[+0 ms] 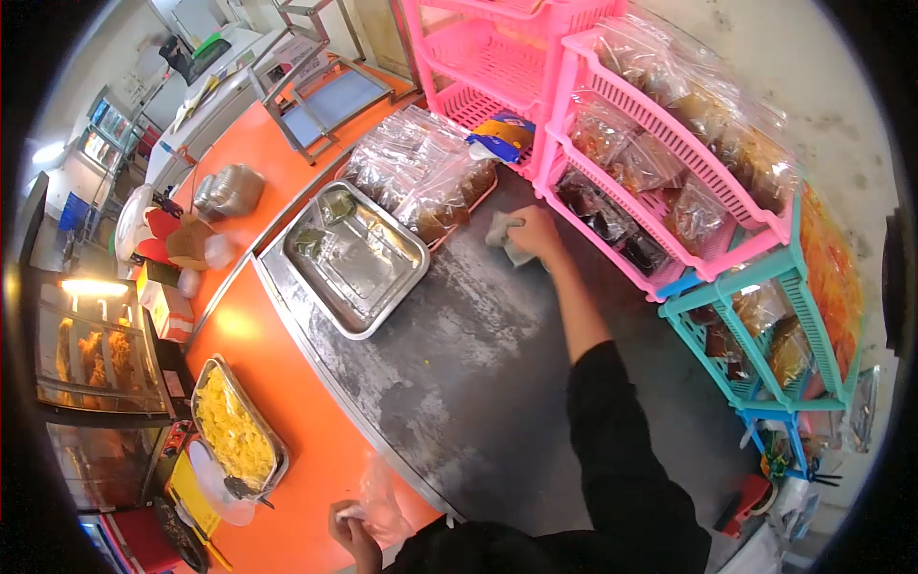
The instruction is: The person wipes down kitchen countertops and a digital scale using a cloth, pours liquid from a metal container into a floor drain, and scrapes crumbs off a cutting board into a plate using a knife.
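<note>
My right hand (535,234) is closed on a pale folded cloth (505,237), pressed to the dark worktop (449,383) near the pink rack. At the bottom of the view, my left hand (354,538) is closed around a clear plastic bag (382,502) above the orange counter. Left of my right hand is a tray of clear bags with brown contents (421,172). Beside it stands a metal tray (359,258) holding a couple of small green packets. A blue and yellow packet (504,136) lies just beyond my right hand.
Pink racks (660,115) and a teal rack (765,325) full of bagged food line the right wall. On the orange counter (296,383) are a tray of yellow food (229,430) and clear containers (229,189). A lit display case (100,354) stands far left.
</note>
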### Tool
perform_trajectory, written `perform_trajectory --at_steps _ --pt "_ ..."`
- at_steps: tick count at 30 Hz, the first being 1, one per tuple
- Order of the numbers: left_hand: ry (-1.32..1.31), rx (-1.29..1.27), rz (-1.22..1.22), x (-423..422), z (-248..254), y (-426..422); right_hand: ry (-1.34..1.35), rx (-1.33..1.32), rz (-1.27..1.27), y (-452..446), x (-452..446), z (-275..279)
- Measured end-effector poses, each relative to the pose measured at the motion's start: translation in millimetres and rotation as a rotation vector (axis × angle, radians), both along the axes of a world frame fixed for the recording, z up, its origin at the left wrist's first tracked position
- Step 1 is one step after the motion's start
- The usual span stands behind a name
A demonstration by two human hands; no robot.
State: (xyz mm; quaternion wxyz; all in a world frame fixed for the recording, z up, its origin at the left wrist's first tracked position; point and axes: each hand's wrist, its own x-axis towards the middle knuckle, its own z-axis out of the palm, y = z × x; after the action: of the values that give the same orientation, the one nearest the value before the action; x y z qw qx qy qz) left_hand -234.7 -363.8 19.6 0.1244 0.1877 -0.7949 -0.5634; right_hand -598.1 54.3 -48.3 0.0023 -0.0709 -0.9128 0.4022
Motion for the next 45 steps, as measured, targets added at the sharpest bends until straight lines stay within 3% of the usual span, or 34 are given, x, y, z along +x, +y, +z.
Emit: perform_trajectory --at_steps 1,4,5,8,9,12,15,18,22,25,28,30,32,34,37,38,39,40,41,43,44,45 --pt "0.012 0.025 0.069 15 -16 -16 0.124 0.074 0.019 -3 1 17" --pt "-0.122 0.054 0.073 25 2 -18 0.360 0.259 -0.299 -14 -19 28" --pt "-0.165 0.043 0.064 24 8 -17 0.558 0.317 -0.305 -17 -28 18" --pt "0.041 0.022 0.088 26 -17 -29 0.587 0.530 -0.307 -21 -69 -51" --pt "0.033 0.024 0.073 32 -23 -33 0.545 0.557 -0.285 -29 -58 -37" --pt "-0.023 0.042 0.020 33 -28 -37 -0.284 0.322 -0.146 -47 -36 57" --pt "-0.103 0.059 0.037 25 -11 -24 0.088 0.330 -0.242 -30 -46 14" --pt "-0.060 0.031 0.127 22 -12 -31 0.472 0.687 -0.260 -33 -48 -40" --pt "-0.041 0.013 0.212 21 7 -29 0.313 0.675 -0.259 -54 -27 -42" --pt "0.005 0.045 0.293 26 4 -29 0.433 0.631 -0.187 -85 14 -45" --pt "0.070 0.061 0.276 37 -2 -37 0.393 0.533 -0.101 -149 83 -23" --pt "0.099 0.075 0.275 45 -2 -43 0.452 0.615 -0.064 -216 143 -17" --pt "0.112 0.101 0.331 52 -2 -42 0.536 0.140 0.442 -277 210 -11" --pt "0.087 0.133 0.305 64 7 -48 0.490 -0.514 0.927 -329 279 -9" --pt "0.241 -0.042 0.349 66 25 -54 0.449 -0.590 0.741 -319 298 42" --pt "0.316 -0.132 0.373 68 29 -55 0.449 -0.527 0.631 -289 275 51" --pt "0.331 -0.104 0.378 75 28 -61 0.617 -0.350 0.545 -250 242 68" --pt "0.349 -0.073 0.383 86 23 -72 0.471 -0.218 0.354 -204 215 59" --pt "0.366 -0.043 0.387 97 18 -84 0.388 -0.221 -0.223 -172 175 40" --pt "0.402 0.092 0.322 124 1 -119 0.557 0.117 -0.317 -62 107 32" --pt "0.410 0.156 0.292 135 -3 -127 0.661 0.269 -0.312 -17 84 0" --pt "0.349 -0.032 0.457 117 30 -99 0.615 0.344 -0.285 -18 88 -16"
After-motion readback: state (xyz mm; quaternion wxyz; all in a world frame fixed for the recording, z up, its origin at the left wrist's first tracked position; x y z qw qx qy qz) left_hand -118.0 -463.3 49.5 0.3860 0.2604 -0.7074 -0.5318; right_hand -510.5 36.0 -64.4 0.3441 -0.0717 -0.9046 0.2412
